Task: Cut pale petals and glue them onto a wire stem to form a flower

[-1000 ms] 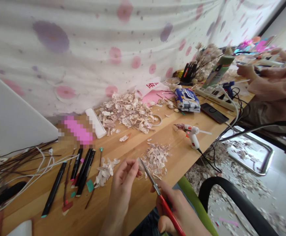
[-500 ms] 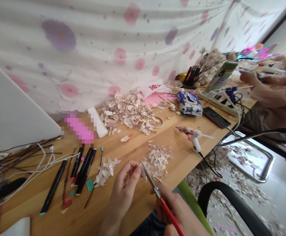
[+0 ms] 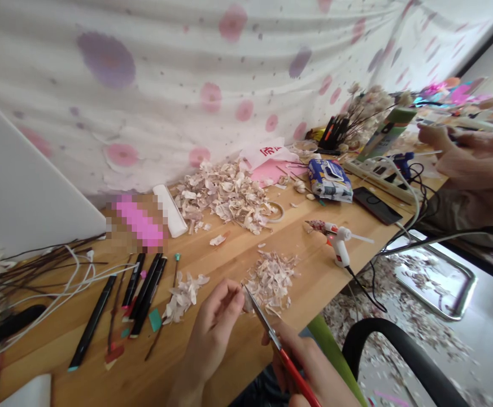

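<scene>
The left hand (image 3: 210,333) pinches a pale flake (image 3: 247,302) between closed fingers; the right hand (image 3: 303,362) grips red scissors (image 3: 276,343); their long axis slants up-left, tips just beside the flake.

A big white cloth (image 3: 165,96) with pink and purple spots hangs behind the long wood bench (image 3: 314,282). A white board (image 3: 21,181) stands at the left. On the near side is the curved black back of a chair (image 3: 398,333). The pale floor (image 3: 492,350) has lots of little scraps on it, and a metal tray (image 3: 470,299) lies there too. The room looks bright.
</scene>
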A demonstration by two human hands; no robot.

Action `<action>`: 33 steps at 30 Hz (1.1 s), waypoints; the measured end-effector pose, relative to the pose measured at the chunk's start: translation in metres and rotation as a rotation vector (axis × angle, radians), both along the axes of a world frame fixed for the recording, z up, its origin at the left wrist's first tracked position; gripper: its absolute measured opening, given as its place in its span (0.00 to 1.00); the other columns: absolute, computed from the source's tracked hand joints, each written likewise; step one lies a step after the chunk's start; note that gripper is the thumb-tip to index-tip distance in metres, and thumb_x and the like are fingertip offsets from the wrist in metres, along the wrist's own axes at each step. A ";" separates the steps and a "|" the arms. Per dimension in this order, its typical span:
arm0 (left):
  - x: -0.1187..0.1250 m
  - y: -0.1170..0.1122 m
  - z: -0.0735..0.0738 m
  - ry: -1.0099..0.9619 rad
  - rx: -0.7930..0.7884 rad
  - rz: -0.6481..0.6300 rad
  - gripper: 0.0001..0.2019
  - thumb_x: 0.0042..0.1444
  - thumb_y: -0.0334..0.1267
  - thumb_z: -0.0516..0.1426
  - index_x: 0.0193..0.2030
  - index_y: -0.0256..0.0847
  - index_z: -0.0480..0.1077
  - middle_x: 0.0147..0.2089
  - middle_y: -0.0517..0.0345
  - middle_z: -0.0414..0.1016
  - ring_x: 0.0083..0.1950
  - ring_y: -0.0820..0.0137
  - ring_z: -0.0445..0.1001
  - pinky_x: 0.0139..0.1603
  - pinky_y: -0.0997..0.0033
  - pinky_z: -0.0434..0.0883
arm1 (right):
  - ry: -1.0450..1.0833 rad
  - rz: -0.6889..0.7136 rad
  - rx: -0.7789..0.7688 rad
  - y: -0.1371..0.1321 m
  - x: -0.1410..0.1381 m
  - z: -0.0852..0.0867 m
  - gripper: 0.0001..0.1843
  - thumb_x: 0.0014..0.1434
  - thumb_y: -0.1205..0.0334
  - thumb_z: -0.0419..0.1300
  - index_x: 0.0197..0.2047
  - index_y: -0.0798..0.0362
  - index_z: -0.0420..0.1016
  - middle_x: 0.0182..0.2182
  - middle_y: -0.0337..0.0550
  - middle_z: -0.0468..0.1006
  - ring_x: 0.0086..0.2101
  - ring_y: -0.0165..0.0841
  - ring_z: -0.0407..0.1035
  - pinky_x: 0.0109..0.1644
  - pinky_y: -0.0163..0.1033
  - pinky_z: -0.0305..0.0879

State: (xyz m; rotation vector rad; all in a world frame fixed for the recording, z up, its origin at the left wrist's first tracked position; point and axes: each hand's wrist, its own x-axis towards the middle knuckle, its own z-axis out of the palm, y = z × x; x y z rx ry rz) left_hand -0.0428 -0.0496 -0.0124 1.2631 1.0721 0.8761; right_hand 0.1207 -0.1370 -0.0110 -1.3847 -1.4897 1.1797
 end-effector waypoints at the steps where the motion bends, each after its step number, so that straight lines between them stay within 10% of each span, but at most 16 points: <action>1: -0.001 0.000 0.000 0.005 -0.004 -0.007 0.13 0.65 0.47 0.55 0.32 0.44 0.70 0.31 0.61 0.71 0.37 0.67 0.70 0.42 0.71 0.67 | 0.000 -0.008 -0.013 0.001 0.001 -0.002 0.51 0.51 0.15 0.45 0.53 0.52 0.76 0.34 0.47 0.79 0.37 0.47 0.72 0.45 0.45 0.71; 19: -0.001 0.003 0.003 -0.060 -0.049 0.008 0.13 0.61 0.47 0.60 0.29 0.43 0.72 0.29 0.60 0.73 0.35 0.67 0.72 0.40 0.71 0.67 | 0.017 0.050 -0.203 0.005 0.011 -0.017 0.55 0.35 0.07 0.40 0.34 0.53 0.70 0.20 0.32 0.60 0.23 0.28 0.50 0.24 0.34 0.48; 26: 0.009 0.003 -0.005 -0.145 -0.105 0.144 0.13 0.58 0.48 0.63 0.29 0.41 0.76 0.30 0.58 0.77 0.36 0.67 0.74 0.43 0.71 0.70 | -0.001 0.008 -0.117 -0.008 0.010 -0.012 0.49 0.51 0.14 0.40 0.44 0.50 0.75 0.32 0.46 0.77 0.30 0.40 0.68 0.35 0.40 0.66; 33: 0.027 -0.010 -0.011 -0.420 -0.268 0.267 0.15 0.50 0.51 0.69 0.30 0.40 0.78 0.29 0.59 0.78 0.36 0.68 0.75 0.43 0.71 0.70 | 0.023 0.057 -0.120 0.007 0.008 -0.024 0.61 0.33 0.08 0.44 0.49 0.52 0.73 0.27 0.40 0.73 0.26 0.37 0.64 0.33 0.39 0.67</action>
